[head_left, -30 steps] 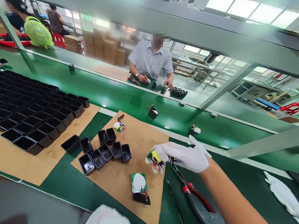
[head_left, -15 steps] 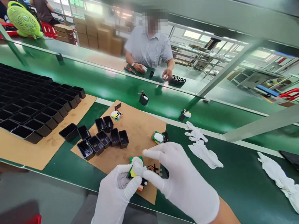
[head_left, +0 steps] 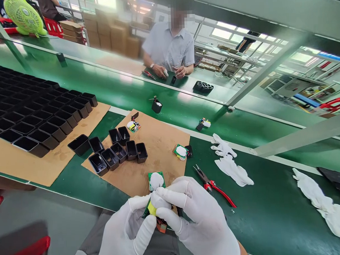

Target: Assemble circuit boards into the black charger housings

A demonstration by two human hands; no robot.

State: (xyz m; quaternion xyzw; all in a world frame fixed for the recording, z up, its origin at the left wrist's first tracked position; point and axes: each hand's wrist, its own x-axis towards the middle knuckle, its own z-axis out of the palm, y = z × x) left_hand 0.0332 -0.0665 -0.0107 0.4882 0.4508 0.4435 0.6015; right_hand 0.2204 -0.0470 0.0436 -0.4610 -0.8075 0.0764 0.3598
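Both my hands wear white gloves and meet low in the view over the near table edge. My left hand (head_left: pixel 129 233) and my right hand (head_left: pixel 195 219) pinch a small green circuit board (head_left: pixel 154 211) with a yellow part and an orange part between thumbs and fingers. Just beyond them, on a brown cardboard sheet (head_left: pixel 156 143), lies another green board with a white disc (head_left: pixel 156 180). A third such board (head_left: pixel 181 151) lies at the sheet's right edge. Several black plastic cases (head_left: pixel 117 155) stand grouped on the sheet's left part.
Red-handled pliers (head_left: pixel 213 185) lie on the green mat right of my hands, with loose white gloves (head_left: pixel 229 166) beyond and more at far right (head_left: pixel 323 204). Rows of black cases (head_left: pixel 32 110) fill the left. A person in a grey shirt (head_left: pixel 170 49) works across the green conveyor (head_left: pixel 115 92).
My right hand came from the cardboard's right side with the board to meet my left hand; both then drew slightly nearer to me. The pliers, hidden half a second ago, show again.
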